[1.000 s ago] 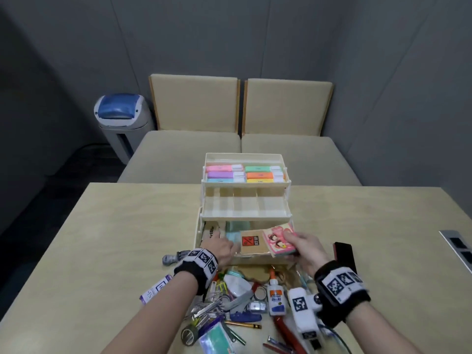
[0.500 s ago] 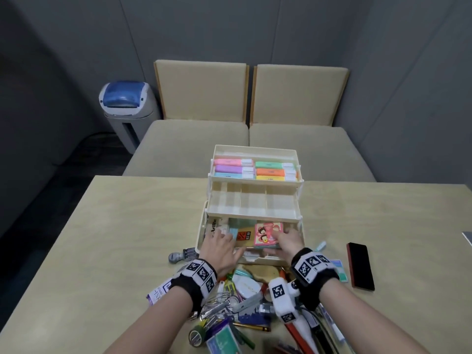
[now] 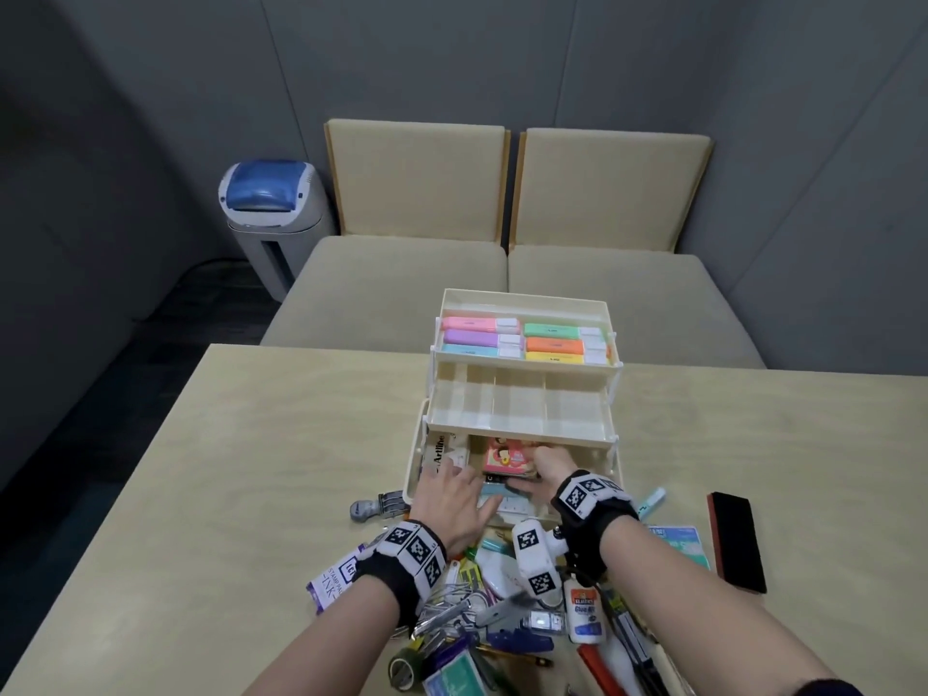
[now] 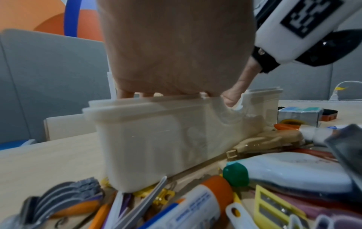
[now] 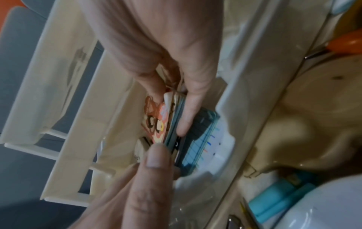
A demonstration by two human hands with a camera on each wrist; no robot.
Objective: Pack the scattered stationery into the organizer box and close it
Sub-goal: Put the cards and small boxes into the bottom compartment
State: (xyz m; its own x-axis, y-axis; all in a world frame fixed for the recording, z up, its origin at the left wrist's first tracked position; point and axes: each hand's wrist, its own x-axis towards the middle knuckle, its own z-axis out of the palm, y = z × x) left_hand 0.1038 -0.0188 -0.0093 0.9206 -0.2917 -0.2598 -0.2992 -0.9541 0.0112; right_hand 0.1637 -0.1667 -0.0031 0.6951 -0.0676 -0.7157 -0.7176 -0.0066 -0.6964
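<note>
The cream tiered organizer box [image 3: 517, 435] stands open mid-table, with highlighters [image 3: 522, 339] in its top tray and a bare middle tray. My right hand [image 3: 545, 464] reaches into the bottom compartment. There its thumb and fingers [image 5: 184, 124] pinch a stack of small pads with a pink cartoon cover [image 5: 154, 122], standing on edge beside a blue ruler [image 5: 197, 139]. My left hand [image 3: 452, 499] lies over the box's front wall [image 4: 156, 139] with its fingers straight. Its fingertips are hidden inside the box.
Loose stationery is heaped between me and the box: a glue bottle [image 3: 582, 612], a tape roll [image 3: 404, 670], clips, pens and a stamp-pad ink box [image 3: 334, 580]. A black eraser block [image 3: 738, 542] lies at the right. Beyond the table are beige seats and a bin [image 3: 271, 213].
My right hand has lowered the pink pad stack from above the box's front edge down into the bottom compartment. My left hand has slid forward over the front wall.
</note>
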